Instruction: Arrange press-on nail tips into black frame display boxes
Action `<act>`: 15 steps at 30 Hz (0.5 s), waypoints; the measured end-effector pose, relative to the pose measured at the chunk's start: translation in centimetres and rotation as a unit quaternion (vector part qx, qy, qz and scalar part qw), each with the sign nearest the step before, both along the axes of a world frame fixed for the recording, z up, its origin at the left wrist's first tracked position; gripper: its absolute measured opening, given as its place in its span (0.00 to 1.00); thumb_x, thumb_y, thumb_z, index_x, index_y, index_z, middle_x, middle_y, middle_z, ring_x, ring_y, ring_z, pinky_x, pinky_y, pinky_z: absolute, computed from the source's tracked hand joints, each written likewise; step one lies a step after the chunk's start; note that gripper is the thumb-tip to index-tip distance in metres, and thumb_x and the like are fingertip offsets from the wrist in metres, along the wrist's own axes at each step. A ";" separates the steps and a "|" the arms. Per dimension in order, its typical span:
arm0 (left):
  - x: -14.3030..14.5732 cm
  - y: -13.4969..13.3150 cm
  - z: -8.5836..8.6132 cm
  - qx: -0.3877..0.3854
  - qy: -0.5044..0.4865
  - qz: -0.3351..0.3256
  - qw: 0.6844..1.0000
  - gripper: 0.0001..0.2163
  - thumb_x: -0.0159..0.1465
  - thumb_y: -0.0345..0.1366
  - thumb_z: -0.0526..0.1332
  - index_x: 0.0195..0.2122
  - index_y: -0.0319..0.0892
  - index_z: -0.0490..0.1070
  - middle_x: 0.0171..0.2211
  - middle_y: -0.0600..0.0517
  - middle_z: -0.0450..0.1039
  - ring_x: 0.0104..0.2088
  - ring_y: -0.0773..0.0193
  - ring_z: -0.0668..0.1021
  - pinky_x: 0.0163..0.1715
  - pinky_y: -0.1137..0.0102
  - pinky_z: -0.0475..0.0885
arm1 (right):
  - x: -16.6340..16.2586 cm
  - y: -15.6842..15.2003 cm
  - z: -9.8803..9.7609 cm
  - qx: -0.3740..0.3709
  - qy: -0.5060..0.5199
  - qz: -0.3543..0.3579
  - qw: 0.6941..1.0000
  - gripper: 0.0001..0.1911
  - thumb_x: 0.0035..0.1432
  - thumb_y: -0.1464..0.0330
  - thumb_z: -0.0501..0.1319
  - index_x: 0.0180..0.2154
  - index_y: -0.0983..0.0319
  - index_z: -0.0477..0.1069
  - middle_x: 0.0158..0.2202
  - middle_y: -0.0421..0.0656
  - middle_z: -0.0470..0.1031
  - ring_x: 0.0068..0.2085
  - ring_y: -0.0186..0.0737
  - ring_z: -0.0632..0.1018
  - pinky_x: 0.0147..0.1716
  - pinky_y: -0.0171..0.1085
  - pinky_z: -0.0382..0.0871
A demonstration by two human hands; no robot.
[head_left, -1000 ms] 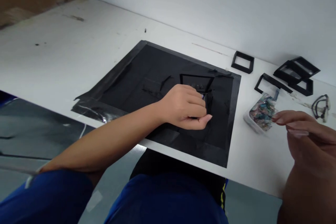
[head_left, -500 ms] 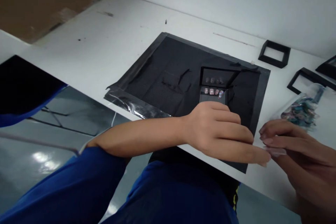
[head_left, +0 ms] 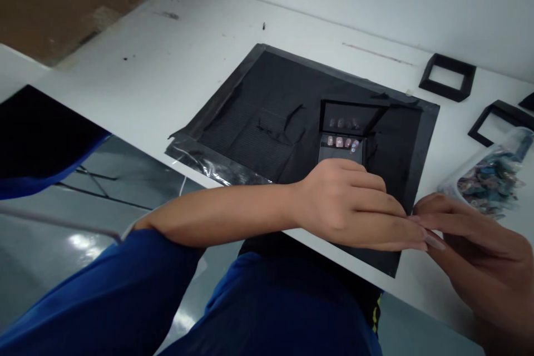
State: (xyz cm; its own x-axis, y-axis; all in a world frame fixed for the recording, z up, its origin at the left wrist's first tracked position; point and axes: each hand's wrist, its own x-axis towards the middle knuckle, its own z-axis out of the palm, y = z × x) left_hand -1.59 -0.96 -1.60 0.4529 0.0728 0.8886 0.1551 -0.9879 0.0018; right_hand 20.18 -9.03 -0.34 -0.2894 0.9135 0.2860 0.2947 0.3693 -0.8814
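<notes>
Fingertip work, apparently, near open black case (head_left: 340, 154) of nail tips (head_left: 339, 143).
Left hand (head_left: 348, 206), right hand (head_left: 486, 239): fingertips together, contents, if any, cannot tell; next move seemingly calls for delicate pinch.

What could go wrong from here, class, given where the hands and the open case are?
The left hand is right in front of the open case in this view, so a careless move might knock it and scatter the nails.

Fingertips meet near the front edge of the table; anything small between them, which I cannot make out, could drop.

The right hand is close to the heaped tub and might spill it.
</notes>
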 end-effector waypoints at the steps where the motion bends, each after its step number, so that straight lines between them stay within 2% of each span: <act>1: 0.1 0.0 0.1 -0.008 -0.002 0.001 1.000 0.07 0.66 0.45 0.65 0.35 0.51 0.81 0.30 0.64 0.82 0.23 0.77 0.76 0.19 0.74 0.70 | -0.1 0.0 0.0 -0.002 0.000 -0.007 1.000 0.18 0.57 0.77 0.65 0.45 0.49 0.80 0.34 0.40 0.76 0.34 0.42 0.77 0.27 0.40 0.71; 6: 0.2 -0.1 0.3 -0.073 0.048 0.020 0.996 0.09 0.66 0.44 0.64 0.40 0.45 0.80 0.31 0.61 0.82 0.25 0.77 0.78 0.22 0.76 0.70 | -0.2 -0.1 -0.5 -0.009 -0.019 -0.069 0.997 0.17 0.56 0.75 0.67 0.44 0.48 0.79 0.36 0.38 0.78 0.34 0.41 0.77 0.30 0.41 0.70; 10: 0.1 -0.2 0.1 -0.129 0.102 0.004 0.986 0.08 0.69 0.39 0.61 0.43 0.44 0.78 0.37 0.58 0.83 0.32 0.75 0.81 0.31 0.78 0.75 | -0.2 -0.3 -0.9 -0.023 -0.035 -0.121 0.992 0.18 0.54 0.72 0.69 0.44 0.46 0.80 0.36 0.36 0.79 0.35 0.40 0.76 0.29 0.40 0.69; 12: 0.2 -0.3 -0.1 -0.144 0.116 -0.001 0.983 0.08 0.69 0.36 0.60 0.44 0.42 0.77 0.39 0.56 0.83 0.36 0.74 0.82 0.35 0.78 0.77 | -0.2 -0.4 -0.8 -0.036 -0.032 -0.143 0.989 0.17 0.55 0.71 0.69 0.44 0.45 0.80 0.37 0.35 0.79 0.35 0.39 0.76 0.29 0.39 0.69; 15: 0.3 -0.3 -0.3 -0.155 0.113 0.006 0.981 0.08 0.68 0.34 0.59 0.45 0.42 0.77 0.39 0.56 0.83 0.36 0.73 0.82 0.36 0.78 0.78 | -0.2 -0.5 -0.8 -0.049 -0.024 -0.158 0.986 0.17 0.55 0.70 0.69 0.45 0.44 0.80 0.38 0.34 0.80 0.36 0.38 0.77 0.30 0.38 0.71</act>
State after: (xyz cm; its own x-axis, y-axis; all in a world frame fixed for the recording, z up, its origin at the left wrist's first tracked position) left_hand -1.26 -1.30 -1.91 0.6339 0.3305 0.6992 0.1974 -0.9433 0.2669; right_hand 19.98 -9.57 -1.15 0.0026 0.9828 0.1846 0.4242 0.1661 -0.8902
